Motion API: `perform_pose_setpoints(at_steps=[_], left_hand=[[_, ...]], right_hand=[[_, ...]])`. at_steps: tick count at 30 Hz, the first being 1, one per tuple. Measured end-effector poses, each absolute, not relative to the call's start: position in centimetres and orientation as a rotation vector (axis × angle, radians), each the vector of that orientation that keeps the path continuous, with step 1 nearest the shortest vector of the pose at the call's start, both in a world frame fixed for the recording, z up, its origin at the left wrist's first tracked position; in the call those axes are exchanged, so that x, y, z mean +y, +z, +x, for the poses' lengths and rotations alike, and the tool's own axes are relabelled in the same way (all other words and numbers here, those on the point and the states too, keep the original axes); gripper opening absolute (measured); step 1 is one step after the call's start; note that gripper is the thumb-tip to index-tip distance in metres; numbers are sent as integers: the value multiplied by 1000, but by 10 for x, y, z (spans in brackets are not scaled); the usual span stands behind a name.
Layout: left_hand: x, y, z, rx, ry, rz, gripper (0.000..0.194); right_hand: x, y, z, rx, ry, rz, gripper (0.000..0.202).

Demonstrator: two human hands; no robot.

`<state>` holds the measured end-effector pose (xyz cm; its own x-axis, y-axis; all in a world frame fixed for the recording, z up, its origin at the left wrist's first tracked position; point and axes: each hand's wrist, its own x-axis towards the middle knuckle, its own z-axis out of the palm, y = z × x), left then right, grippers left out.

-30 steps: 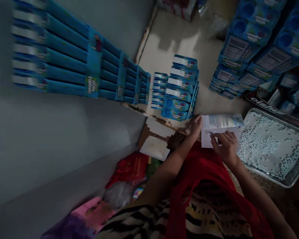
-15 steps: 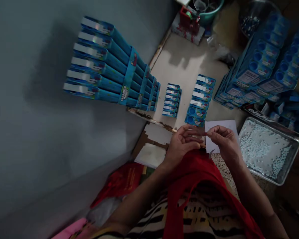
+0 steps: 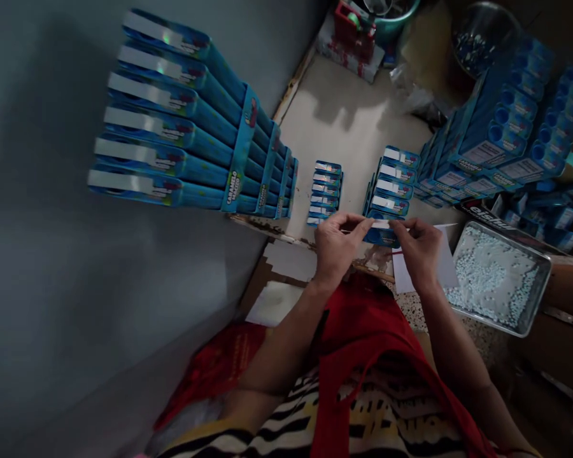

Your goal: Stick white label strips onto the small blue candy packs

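Observation:
My left hand (image 3: 337, 248) and my right hand (image 3: 421, 245) pinch opposite ends of a short white sticker strip (image 3: 381, 224). They hold it across the top of a blue candy box (image 3: 382, 238) at the near end of a row. Whether the strip is fully pressed down, I cannot tell. Farther back in this row, several blue boxes (image 3: 394, 186) have white strips over their ends. My fingers partly cover the nearest boxes. Beside my right hand lies a white paper sheet (image 3: 401, 270), partly beneath the wrist.
A shorter-looking row of strip-topped boxes (image 3: 325, 191) stands to the left, and a tall banded stack (image 3: 239, 146) rises by the wall. More box stacks (image 3: 487, 140) stand right. A metal tray (image 3: 530, 321) holds pale pellets. A red tape dispenser (image 3: 356, 32) sits at the back.
Both hands have moved forward from the white sheet's edge to the nearest box. The white strip now spans between my fingers over that box. The view has shifted slightly.

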<state>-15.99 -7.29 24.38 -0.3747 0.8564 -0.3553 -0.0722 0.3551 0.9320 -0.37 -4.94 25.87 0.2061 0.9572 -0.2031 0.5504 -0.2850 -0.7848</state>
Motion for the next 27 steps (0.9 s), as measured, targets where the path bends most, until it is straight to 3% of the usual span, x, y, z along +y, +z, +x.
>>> perform_pose_setpoints(at_steps=[15, 27], left_hand=[[-54, 227, -172, 1456, 1107, 444, 44], [-52, 205, -177, 1288, 1012, 237, 49]], right_hand=[[-36, 246, -12, -1537, 871, -2050, 35], [-32, 239, -7, -1452, 908, -2076, 35]])
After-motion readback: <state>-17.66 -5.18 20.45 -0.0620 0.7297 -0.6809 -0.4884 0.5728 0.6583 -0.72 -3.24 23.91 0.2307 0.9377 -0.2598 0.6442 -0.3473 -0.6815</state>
